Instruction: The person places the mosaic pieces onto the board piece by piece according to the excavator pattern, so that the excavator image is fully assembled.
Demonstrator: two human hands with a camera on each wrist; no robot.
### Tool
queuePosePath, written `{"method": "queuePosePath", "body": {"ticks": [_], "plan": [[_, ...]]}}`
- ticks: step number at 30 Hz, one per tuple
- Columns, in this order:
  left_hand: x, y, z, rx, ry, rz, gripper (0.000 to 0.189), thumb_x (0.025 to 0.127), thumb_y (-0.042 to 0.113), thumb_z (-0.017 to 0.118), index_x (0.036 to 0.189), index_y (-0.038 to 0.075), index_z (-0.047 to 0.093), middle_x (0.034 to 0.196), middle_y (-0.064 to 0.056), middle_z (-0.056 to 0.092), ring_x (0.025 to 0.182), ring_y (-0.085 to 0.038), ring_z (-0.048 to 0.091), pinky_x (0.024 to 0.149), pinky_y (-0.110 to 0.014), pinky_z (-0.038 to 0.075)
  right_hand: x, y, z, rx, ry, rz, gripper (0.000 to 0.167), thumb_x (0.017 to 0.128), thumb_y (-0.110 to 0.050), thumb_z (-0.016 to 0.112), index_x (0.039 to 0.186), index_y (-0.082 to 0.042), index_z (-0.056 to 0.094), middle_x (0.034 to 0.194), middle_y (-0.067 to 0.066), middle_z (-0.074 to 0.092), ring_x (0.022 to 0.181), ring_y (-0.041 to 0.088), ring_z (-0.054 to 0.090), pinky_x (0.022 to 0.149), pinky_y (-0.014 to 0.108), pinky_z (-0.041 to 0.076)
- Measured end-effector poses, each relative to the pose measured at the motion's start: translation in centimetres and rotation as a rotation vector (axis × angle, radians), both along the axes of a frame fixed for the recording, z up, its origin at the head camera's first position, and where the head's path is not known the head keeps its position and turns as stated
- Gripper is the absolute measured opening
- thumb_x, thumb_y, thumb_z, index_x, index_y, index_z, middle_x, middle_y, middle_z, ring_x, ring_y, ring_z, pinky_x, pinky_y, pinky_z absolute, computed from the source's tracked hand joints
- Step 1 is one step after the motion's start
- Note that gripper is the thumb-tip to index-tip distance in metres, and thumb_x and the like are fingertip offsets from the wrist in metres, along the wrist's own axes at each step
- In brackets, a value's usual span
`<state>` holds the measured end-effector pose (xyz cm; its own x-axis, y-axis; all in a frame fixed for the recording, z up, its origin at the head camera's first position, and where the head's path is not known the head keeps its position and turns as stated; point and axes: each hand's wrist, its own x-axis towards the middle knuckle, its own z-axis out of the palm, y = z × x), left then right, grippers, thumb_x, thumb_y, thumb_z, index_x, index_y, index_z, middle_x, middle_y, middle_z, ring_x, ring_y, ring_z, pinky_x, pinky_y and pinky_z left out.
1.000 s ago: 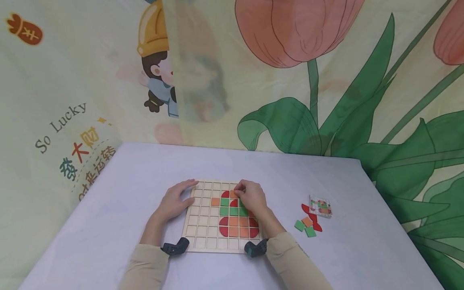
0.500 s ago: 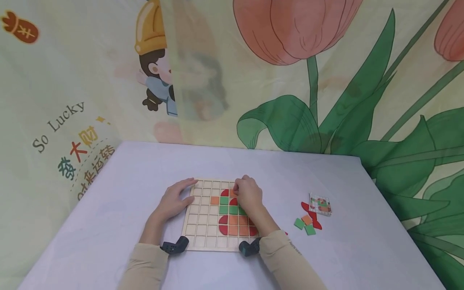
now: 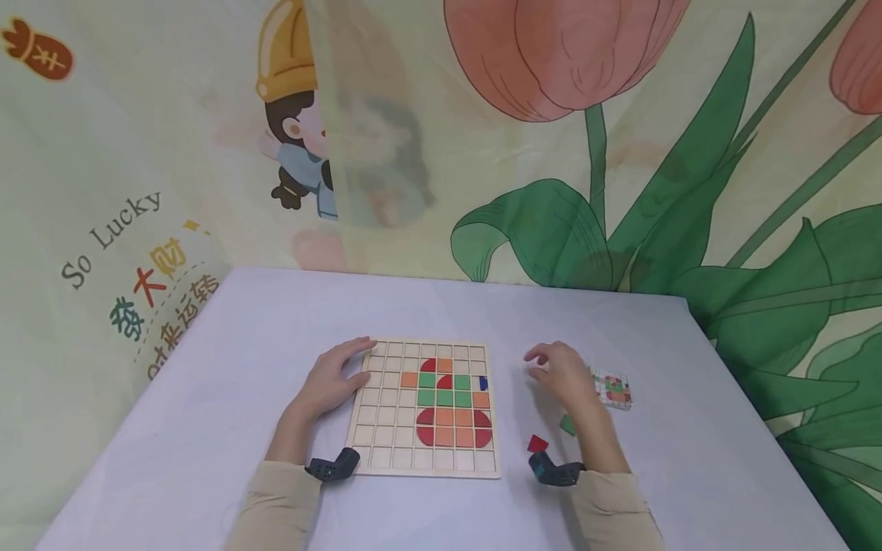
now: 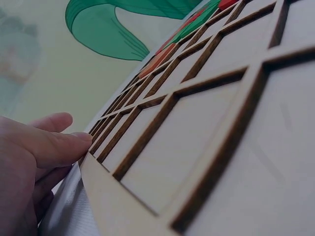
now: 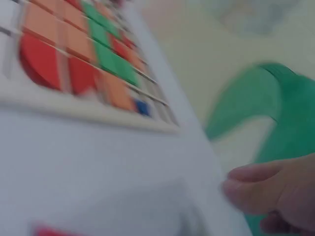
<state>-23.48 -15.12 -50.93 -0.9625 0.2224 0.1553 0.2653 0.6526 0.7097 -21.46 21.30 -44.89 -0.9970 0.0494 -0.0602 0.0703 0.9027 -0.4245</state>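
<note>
A wooden grid board (image 3: 383, 438) lies on the table, partly filled with coloured tiles. Among these are an orange square (image 3: 409, 380), a green square (image 3: 426, 397), a red rounded piece (image 3: 425, 436) and a small blue piece (image 3: 483, 383) near the right edge. My left hand (image 3: 334, 385) rests along the board's left side, thumb and fingers extended; its fingertips meet the frame in the left wrist view. My right hand (image 3: 563, 376) hovers right of the board, fingers loosely bent, with nothing visible between thumb and fingertips (image 5: 238, 184).
Right of the board lie a loose red piece (image 3: 537, 443) and a green tile (image 3: 568, 425), the latter partly behind my right wrist. A small pattern card (image 3: 613, 389) sits beyond the right hand. A printed cloth backdrop (image 3: 393, 252) rises behind the white table (image 3: 207, 398).
My right hand has left the board's upper right area and moved right, over beside the loose pieces, uncovering the orange tile and the blue piece. The left hand stays put.
</note>
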Motion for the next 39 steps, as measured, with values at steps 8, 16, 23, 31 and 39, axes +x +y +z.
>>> {"method": "queuePosePath", "body": {"ticks": [8,16,23,31,39], "plan": [[-0.1,-0.4,-0.1,-0.020,0.007,-0.009,0.053,0.086,0.017,0.065,0.137,0.014,0.051,0.147,-0.012,0.044,0.138,-0.036,0.035,0.115,-0.057,0.025,3.0,4.2,1.0,-0.021,-0.250,0.177,0.036,0.071,-0.025,0.083,0.100,-0.016,0.063,0.100,0.009,0.058,0.089,0.022,0.051,0.067,0.031,0.050],[-0.1,-1.1,0.1,-0.025,0.004,0.005,0.054,0.087,0.020,0.065,0.138,0.014,0.050,0.148,-0.012,0.043,0.138,-0.037,0.035,0.115,-0.057,0.025,2.9,0.1,-0.7,0.079,-0.286,0.191,0.039,0.062,-0.026,0.089,0.085,-0.019,0.058,0.089,0.003,0.054,0.085,0.019,0.048,0.064,0.030,0.052],[-0.2,-0.9,0.2,-0.015,0.000,0.003,0.054,0.086,0.019,0.065,0.137,0.014,0.050,0.147,-0.012,0.044,0.138,-0.037,0.035,0.115,-0.058,0.024,1.4,-0.8,-3.4,-0.035,-0.051,0.017,0.023,0.081,-0.026,0.075,0.096,-0.015,0.062,0.080,0.003,0.056,0.075,0.016,0.051,0.066,0.027,0.054],[-0.1,-0.6,-0.2,-0.024,-0.007,0.011,0.053,0.086,0.019,0.064,0.137,0.015,0.050,0.148,-0.012,0.043,0.139,-0.036,0.034,0.115,-0.058,0.024,1.2,-0.9,-3.8,-0.033,0.003,0.011,0.028,0.076,-0.030,0.080,0.097,-0.016,0.068,0.086,0.001,0.060,0.080,0.015,0.054,0.075,0.031,0.057],[0.0,-0.1,-0.2,-0.020,-0.007,0.010,0.053,0.086,0.020,0.065,0.137,0.015,0.051,0.148,-0.011,0.043,0.139,-0.036,0.035,0.115,-0.058,0.024,1.3,-1.0,-3.9,-0.084,0.006,0.059,0.024,0.076,-0.021,0.080,0.090,-0.016,0.061,0.080,-0.001,0.058,0.076,0.013,0.052,0.073,0.027,0.056]]}}
